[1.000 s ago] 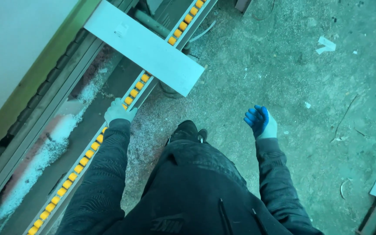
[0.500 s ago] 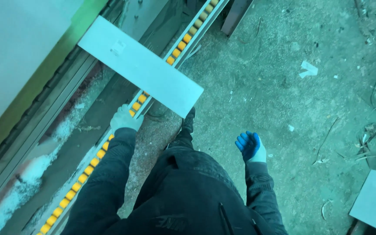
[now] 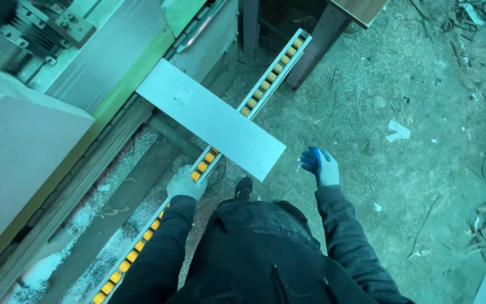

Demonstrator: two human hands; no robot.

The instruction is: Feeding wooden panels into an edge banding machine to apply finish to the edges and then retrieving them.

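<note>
The left hand (image 3: 185, 183), in a pale glove, is stretched forward and down, with the fingers curled loosely. The right hand (image 3: 320, 166), in a glove with blue fingers, is held out in front, free, fingers half bent. Both arms are covered by dark sleeves.

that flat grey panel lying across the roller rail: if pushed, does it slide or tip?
The panel lies flat across the rail of small yellow rollers, so it would probably glide easily. It overhangs both sides, so an off-centre push might tilt or swing it. It looks stiff, not floppy. The left hand rests on the rail.
</note>
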